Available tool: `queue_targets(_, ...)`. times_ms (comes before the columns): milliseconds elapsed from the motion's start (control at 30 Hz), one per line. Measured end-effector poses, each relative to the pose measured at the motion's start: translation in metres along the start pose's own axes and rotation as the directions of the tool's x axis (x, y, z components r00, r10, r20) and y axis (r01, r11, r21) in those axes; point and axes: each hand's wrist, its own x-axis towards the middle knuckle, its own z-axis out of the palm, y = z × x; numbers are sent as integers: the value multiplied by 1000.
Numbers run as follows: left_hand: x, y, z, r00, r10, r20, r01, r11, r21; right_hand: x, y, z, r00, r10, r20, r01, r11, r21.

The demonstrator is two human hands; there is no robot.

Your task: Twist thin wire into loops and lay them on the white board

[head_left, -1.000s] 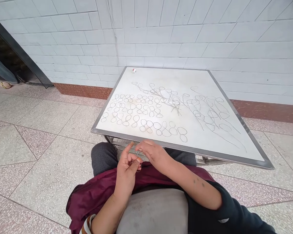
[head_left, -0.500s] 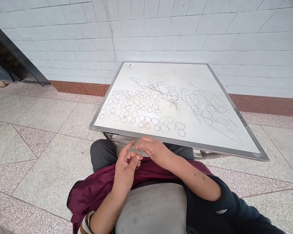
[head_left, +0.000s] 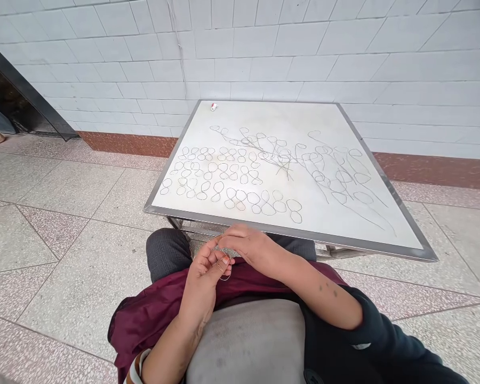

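In the head view, your left hand pinches a thin wire loop between thumb and fingers, near side of the worktop. One curve hangs lapward below the thumb; the wire's upper part runs towards your right hand, its fingers curled just above. Whether they grip it is hidden; the left holds nearer.

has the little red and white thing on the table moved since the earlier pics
No. The red and white thing still sits just inside the far-left corner of the table.
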Motion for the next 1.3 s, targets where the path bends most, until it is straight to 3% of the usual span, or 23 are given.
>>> queue_targets(133,1,2,0,1000,11,3,-11,999,36,1,-2,0,1000,-8,-4,8,1000,19)
queue_targets(267,2,1,-2,999,42,-8,-42,998,47,-1,-3,-1,984,176,-36,-164,961,221)
queue_targets(400,4,2,-4,997,62,-51,-60,997,43,-6,3,-1,940,337,48,-309,787,534)
queue_targets(533,4,3,-4,998,62,-33,-60,996,66,-8,14,4,924,332,188,-357,576,735)
queue_targets(633,3,3,-4,999,45,-24,-43,996,84,-8,20,9,927,318,196,-335,472,816)
queue_targets(1300,2,3,-4,990,106,-92,-91,984,152,-12,22,10,952,261,158,-274,505,818)
